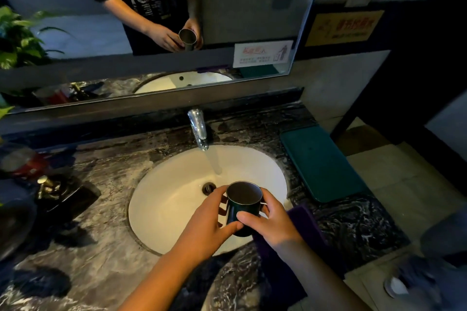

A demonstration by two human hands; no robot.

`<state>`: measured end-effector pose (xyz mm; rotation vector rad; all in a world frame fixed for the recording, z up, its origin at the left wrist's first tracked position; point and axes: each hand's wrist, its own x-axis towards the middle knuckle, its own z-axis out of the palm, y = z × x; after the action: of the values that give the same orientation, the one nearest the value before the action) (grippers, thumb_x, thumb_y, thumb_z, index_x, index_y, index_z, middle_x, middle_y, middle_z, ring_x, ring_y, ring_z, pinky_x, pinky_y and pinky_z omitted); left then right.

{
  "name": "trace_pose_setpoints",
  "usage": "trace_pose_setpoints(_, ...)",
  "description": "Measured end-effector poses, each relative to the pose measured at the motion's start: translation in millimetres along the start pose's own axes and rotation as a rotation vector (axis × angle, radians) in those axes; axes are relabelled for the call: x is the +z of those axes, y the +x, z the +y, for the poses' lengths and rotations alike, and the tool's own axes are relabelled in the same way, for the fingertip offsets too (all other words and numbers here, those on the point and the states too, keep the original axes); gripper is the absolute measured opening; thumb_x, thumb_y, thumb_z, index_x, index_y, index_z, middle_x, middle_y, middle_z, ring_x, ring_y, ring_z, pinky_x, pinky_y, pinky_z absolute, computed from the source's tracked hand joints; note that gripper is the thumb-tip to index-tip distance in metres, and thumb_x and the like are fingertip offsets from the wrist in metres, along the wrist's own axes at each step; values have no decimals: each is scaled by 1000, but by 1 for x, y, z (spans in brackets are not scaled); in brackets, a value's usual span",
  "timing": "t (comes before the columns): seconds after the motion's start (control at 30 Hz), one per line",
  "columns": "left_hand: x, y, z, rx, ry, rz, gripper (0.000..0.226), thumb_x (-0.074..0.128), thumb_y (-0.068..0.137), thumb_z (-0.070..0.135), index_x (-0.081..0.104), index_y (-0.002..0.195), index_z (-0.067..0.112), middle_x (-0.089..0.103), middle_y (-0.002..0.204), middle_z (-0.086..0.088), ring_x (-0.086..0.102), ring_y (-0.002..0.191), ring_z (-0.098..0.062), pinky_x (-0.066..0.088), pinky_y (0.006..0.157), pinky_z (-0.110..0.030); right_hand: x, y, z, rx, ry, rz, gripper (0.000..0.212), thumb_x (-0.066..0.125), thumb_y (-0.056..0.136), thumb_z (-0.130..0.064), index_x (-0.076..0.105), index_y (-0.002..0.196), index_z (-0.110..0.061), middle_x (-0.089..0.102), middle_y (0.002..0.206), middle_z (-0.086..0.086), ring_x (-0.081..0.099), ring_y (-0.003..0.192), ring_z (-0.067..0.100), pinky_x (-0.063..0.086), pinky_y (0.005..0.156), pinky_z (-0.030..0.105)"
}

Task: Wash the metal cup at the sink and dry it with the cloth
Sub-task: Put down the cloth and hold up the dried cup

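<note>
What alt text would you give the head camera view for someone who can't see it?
The left hand and right hand hold a dark metal cup upright over a white sink basin, close to water running from the chrome tap. A purple cloth lies on the marble counter by the right wrist.

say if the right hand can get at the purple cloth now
Probably yes: the purple cloth lies just beneath the right hand, nothing between, but that hand grips the metal cup.
</note>
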<state>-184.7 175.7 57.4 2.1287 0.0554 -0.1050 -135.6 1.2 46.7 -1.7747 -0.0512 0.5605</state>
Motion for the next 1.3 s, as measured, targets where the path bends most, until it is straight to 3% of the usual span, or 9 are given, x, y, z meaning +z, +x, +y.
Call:
trace_pose_setpoints(0.27, 96, 82, 51, 1, 129, -5, 64, 74, 84, 43, 40, 138, 37, 56, 122, 14, 63, 91, -3, 58, 78, -29, -122, 34, 21, -56, -165, 80, 63, 82, 63, -48, 57, 121, -41, 63, 126, -9, 58, 121, 9, 48, 107, 41)
trace_pose_setpoints(0.43, 155, 151, 87, 6, 152, 17, 56, 74, 85, 36, 43, 131, 29, 60, 120, 7, 65, 92, -7, 58, 80, -33, -204, 68, 33, -108, -227, 149, 72, 74, 60, -59, 56, 126, -38, 62, 125, -8, 58, 119, 11, 50, 102, 39)
trace_pose_setpoints(0.6, 196, 200, 97, -10, 145, 37, 53, 75, 85, 29, 42, 127, 26, 68, 117, 1, 67, 98, -14, 57, 84, -35, -259, 108, 42, -98, -239, 97, 60, 84, 73, -35, 58, 127, -31, 67, 120, -10, 61, 115, 11, 51, 101, 38)
trace_pose_setpoints(0.67, 206, 213, 98, -52, 103, 48, 53, 75, 85, 24, 43, 127, 24, 68, 119, 1, 67, 101, -13, 55, 86, -29, -271, 123, 46, -101, -250, 79, 60, 85, 73, -32, 58, 128, -31, 67, 120, -10, 62, 115, 11, 51, 100, 37)
trace_pose_setpoints(0.8, 219, 233, 98, -124, 41, 82, 52, 74, 86, 17, 44, 128, 20, 67, 120, 3, 66, 104, -12, 54, 87, -25, -283, 147, 53, -117, -258, 37, 68, 80, 65, -49, 56, 127, -36, 66, 122, -11, 61, 116, 9, 53, 100, 42)
trace_pose_setpoints(0.93, 225, 246, 100, -176, 1, 106, 52, 73, 88, 13, 43, 129, 21, 63, 115, 10, 65, 101, -6, 47, 77, -6, -292, 165, 57, -137, -256, 26, 64, 83, 73, -34, 56, 131, -29, 65, 125, -4, 59, 118, 13, 51, 101, 40)
trace_pose_setpoints(1.13, 233, 257, 105, -217, -31, 120, 53, 74, 87, 15, 41, 129, 22, 60, 116, 12, 65, 106, -10, 48, 78, -10, -298, 179, 64, -142, -260, 22, 66, 82, 79, -24, 52, 138, -24, 60, 131, -1, 56, 122, 15, 46, 97, 29)
trace_pose_setpoints(1.2, 233, 257, 104, -246, -40, 103, 55, 75, 86, 16, 41, 130, 20, 61, 121, 7, 64, 111, -14, 52, 86, -20, -299, 179, 66, -123, -251, 15, 66, 82, 80, -20, 51, 139, -24, 60, 133, -2, 55, 123, 14, 43, 95, 24)
trace_pose_setpoints(1.3, 234, 250, 103, -312, -45, 74, 56, 73, 88, 16, 41, 134, 16, 61, 132, -4, 62, 118, -20, 52, 94, -30, -299, 174, 70, -91, -228, 33, 73, 81, 81, -19, 45, 145, -22, 58, 138, -3, 53, 128, 13, 46, 105, 33)
